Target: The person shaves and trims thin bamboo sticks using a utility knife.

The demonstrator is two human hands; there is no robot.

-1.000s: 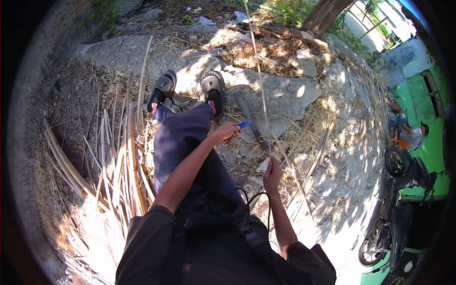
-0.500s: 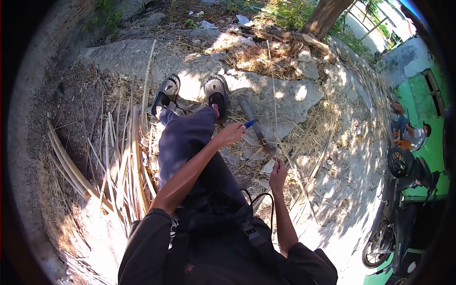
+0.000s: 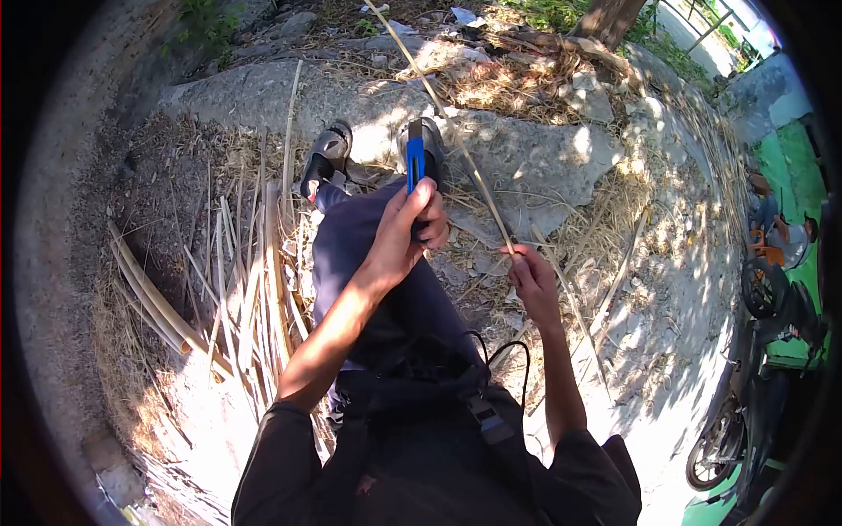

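Note:
My left hand (image 3: 405, 226) is closed around a blue utility knife (image 3: 415, 164), its blade end pointing away from me toward my shoes. To its right, my right hand (image 3: 533, 279) pinches the near end of a long thin bamboo strip (image 3: 476, 178). The strip slants up and leftward from my fingers, past the knife's right side, to the top of the view. Knife and strip look apart. Both hands are over the ground, in front of my legs and close to my dark trousers (image 3: 351, 241).
Split bamboo strips (image 3: 254, 307) lie heaped on the left. Ahead is a flat stone slab (image 3: 544, 162) with dry straw, near a tree trunk (image 3: 611, 19). On the right are a parked motorcycle (image 3: 715, 443) and a seated person (image 3: 792, 241) by a green wall.
My left hand has raised the knife and turned it to point forward. The strip has swung from nearly upright to a leftward slant, and my right hand has moved slightly right and nearer the camera.

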